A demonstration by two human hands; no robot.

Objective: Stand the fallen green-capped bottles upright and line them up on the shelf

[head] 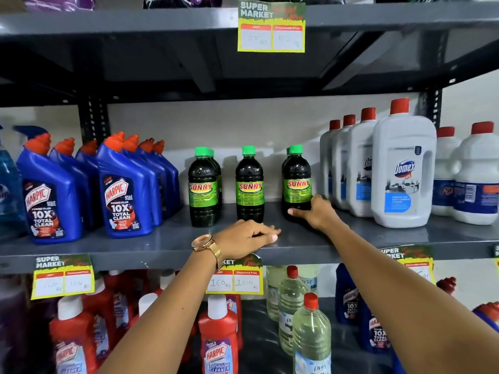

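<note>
Dark green-capped Sunny bottles stand upright on the grey middle shelf [162,244]: a left one [203,186] with another behind it, a middle one [249,183], and a right one [297,179] with another behind it. My right hand [314,213] wraps the base of the right bottle. My left hand [249,234], with a gold watch on the wrist, rests loosely curled on the shelf in front of the middle bottle and holds nothing.
Blue Harpic bottles [124,190] crowd the shelf to the left, white red-capped Domex bottles [402,168] to the right. Price tags [235,279] hang on the shelf's front edge. The lower shelf holds red Harpic bottles [218,338] and clear bottles [310,333].
</note>
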